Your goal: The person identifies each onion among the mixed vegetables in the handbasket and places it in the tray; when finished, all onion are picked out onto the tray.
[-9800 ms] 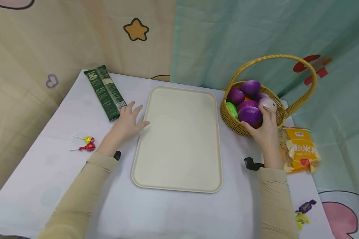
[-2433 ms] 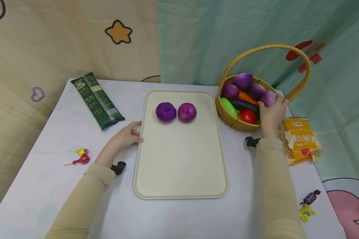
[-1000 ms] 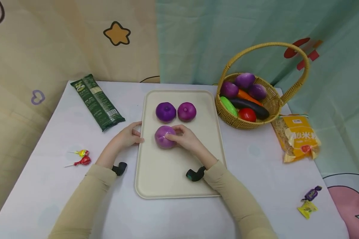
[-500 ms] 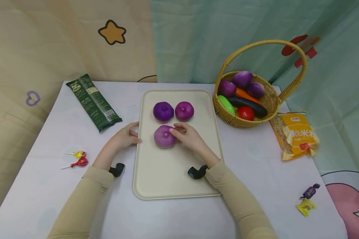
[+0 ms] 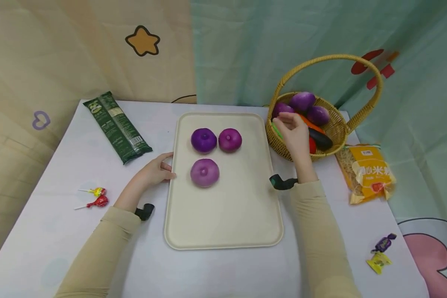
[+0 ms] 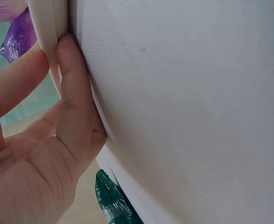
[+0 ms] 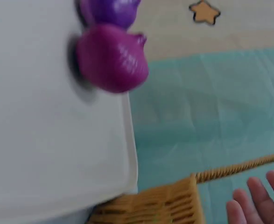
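My left hand (image 5: 154, 171) pinches the left rim of the cream tray (image 5: 223, 223), thumb on one side and fingers on the other in the left wrist view. On the tray sit a dark purple onion (image 5: 203, 140), a magenta onion (image 5: 229, 140) and, nearer me, a pale purple onion (image 5: 205, 173). My right hand (image 5: 295, 134) hovers over the front left of the wicker basket (image 5: 281, 145), holding nothing, fingers loosely bent. Inside the basket are purple onions (image 5: 302, 102), a carrot (image 5: 313, 125), an eggplant (image 5: 322, 140) and, partly hidden by the hand, a tomato (image 5: 312, 145) and a green vegetable (image 5: 276, 130).
A green packet (image 5: 118, 128) lies at the back left, with two lollipops (image 5: 98, 201) nearer me. To the right are a yellow food bag (image 5: 368, 174) and two wrapped candies (image 5: 383, 244). The basket's tall handle (image 5: 331, 58) arches above its contents.
The pale purple onion came from the basket to the tray, below the other two. My right hand has let go of it and moved back to the basket. The left hand stays at the rim.
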Demonstrator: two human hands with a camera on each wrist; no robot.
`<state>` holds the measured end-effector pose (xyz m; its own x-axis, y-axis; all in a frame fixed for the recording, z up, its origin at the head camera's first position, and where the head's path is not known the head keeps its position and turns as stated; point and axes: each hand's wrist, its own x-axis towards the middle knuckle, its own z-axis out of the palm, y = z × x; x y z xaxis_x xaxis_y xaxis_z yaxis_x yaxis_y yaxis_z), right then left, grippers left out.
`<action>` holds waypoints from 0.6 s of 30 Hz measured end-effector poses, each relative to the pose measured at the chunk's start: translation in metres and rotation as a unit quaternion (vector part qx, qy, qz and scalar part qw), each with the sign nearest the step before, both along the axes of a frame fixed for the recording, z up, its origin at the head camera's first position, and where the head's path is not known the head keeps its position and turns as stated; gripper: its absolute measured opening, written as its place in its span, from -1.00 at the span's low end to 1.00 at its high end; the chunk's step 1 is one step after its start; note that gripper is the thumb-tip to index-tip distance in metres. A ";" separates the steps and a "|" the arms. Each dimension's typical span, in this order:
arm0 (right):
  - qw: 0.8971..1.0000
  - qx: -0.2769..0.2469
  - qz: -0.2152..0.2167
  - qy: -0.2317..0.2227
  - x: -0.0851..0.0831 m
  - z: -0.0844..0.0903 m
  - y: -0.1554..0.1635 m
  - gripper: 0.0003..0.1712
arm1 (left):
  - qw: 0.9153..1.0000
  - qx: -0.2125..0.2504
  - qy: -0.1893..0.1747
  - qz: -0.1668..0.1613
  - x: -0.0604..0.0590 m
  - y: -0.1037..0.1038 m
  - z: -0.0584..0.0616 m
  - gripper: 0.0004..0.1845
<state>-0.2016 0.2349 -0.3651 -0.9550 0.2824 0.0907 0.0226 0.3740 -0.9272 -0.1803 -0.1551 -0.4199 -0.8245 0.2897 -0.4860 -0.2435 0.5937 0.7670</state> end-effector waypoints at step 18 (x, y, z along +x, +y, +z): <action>0.988 0.076 -0.093 -0.099 -0.069 -0.032 0.030 -0.04 | 1.000 -0.009 0.009 0.002 0.002 0.001 -0.002 -0.13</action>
<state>-0.2702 0.2652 -0.3968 -0.8908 0.4528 -0.0381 0.2800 0.4809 -0.8309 -0.1785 -0.1545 -0.4224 -0.8347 0.2772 -0.4759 -0.2322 0.6065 0.7605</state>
